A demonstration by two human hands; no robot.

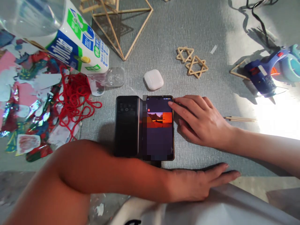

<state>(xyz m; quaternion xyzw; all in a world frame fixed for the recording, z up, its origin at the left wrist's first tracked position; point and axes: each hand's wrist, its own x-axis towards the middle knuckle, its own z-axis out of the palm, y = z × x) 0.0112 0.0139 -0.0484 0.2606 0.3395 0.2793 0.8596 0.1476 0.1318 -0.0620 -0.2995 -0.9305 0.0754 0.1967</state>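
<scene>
A smartphone (159, 140) lies face up on the grey tabletop, its screen lit with an orange and purple picture; part of its left side is blurred. My right hand (199, 117) rests at its right edge, index fingertip on the screen's top right corner, other fingers loosely spread. Across the front stretches my left forearm, crossing below the phone. My left hand (194, 184) lies at the table's front edge, fingers extended and holding nothing. Against the phone's left side is a black rectangular device (127, 131). Just above both sits a white earbud case (153, 79).
At left are a tipped plastic bottle (77, 40), red cord (75, 93) and shiny scraps (35, 72). A wooden stick frame (138, 34) stands at the back. Two small stick stars (197, 66) lie right of centre. A blue glue gun (262, 72) and thin sticks (241, 119) are farther right.
</scene>
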